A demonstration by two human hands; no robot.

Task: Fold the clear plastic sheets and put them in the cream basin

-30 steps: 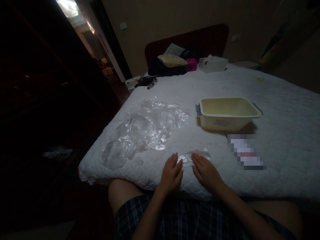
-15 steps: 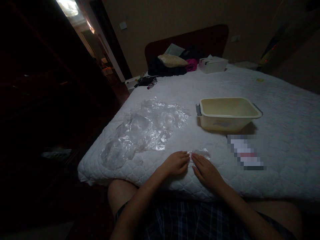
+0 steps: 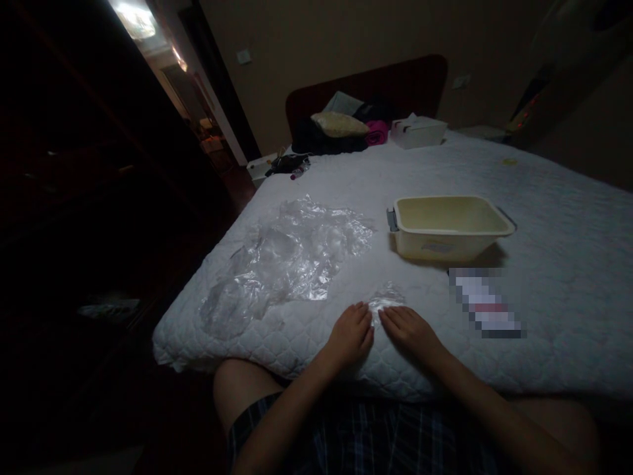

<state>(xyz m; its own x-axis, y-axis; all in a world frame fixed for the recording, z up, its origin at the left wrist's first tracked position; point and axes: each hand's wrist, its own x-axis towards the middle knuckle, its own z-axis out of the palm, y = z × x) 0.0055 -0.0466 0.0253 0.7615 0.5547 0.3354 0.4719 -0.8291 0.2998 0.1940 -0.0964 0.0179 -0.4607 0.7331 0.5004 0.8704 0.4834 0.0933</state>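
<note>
A small clear plastic bag (image 3: 388,295) lies on the white quilted bed near its front edge. My left hand (image 3: 351,333) rests flat at the bag's left side, fingers stretched forward. On the other side, my right hand (image 3: 409,332) lies flat with its fingertips on the plastic. Both hands seem to press on the bag rather than grip it, and they cover part of it. Left of them spreads a wide heap of crumpled clear plastic bags (image 3: 297,254).
A cream plastic bin (image 3: 440,248) with grey handles stands beyond my right hand. A pixelated flat object (image 3: 487,303) lies in front of it. A white box (image 3: 418,132), a pillow (image 3: 339,124) and bundled cloth are by the headboard (image 3: 366,82).
My hands have slid slightly apart and a little toward me. More of the small plastic bag shows between and beyond the fingertips. The bin and the heap have stayed in place.
</note>
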